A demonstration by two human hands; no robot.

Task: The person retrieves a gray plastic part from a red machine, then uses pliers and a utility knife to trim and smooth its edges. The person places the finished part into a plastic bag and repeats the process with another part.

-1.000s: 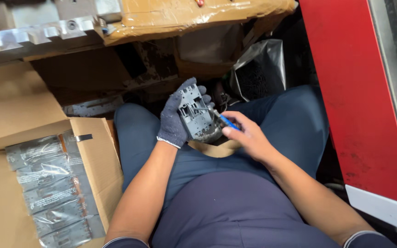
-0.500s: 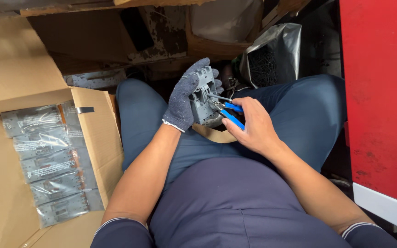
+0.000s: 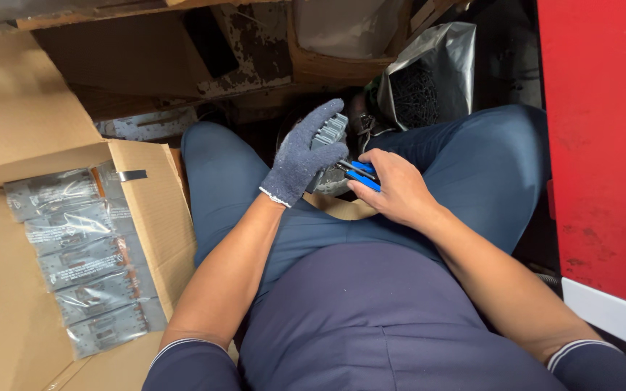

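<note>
My left hand (image 3: 302, 152), in a grey knit glove, grips a grey plastic part (image 3: 329, 132) with ribs along its top edge, held over my lap between my knees. My bare right hand (image 3: 394, 190) holds blue-handled cutters (image 3: 358, 174), whose tip is against the part's right side. Most of the part is hidden behind the gloved fingers. Both forearms reach forward over my dark blue trousers.
An open cardboard box (image 3: 150, 210) at my left holds several grey parts in clear bags (image 3: 74, 253). A silver bag (image 3: 422, 76) of small dark pieces stands beyond my right knee. A red machine panel (image 3: 603, 130) walls the right side. Worn wooden boards (image 3: 240, 51) lie ahead.
The part has turned from face-up to edge-on in my left hand, the gloved fingers wrapping further over it. The cutters have closed in against its side. My view has tilted downward.
</note>
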